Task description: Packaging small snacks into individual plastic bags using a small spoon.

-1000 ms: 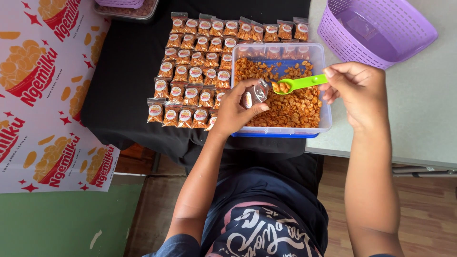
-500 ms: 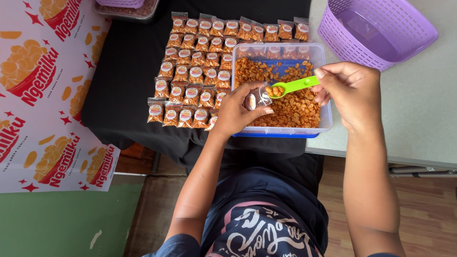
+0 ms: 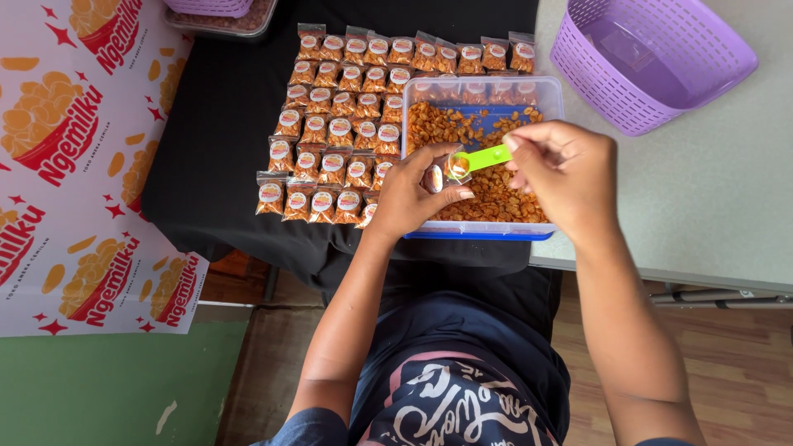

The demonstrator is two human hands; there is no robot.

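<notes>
Since a second ago my right hand (image 3: 563, 169) slid the lime-green plastic scoop (image 3: 479, 158) to the small clear plastic pouch (image 3: 442, 173) pinched in my left hand (image 3: 413, 196) over the clear snack tub (image 3: 555, 107); pouch looks light, floppy, slippery, so grip near its mouth.

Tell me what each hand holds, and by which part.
Left hand holds a small clear bag by its sides. Right hand holds a green spoon by its handle end.

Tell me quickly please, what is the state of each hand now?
Left hand: closed on a small clear bag, held open over the snack tub.
Right hand: closed on the green spoon, bowl at the bag's mouth.
</notes>
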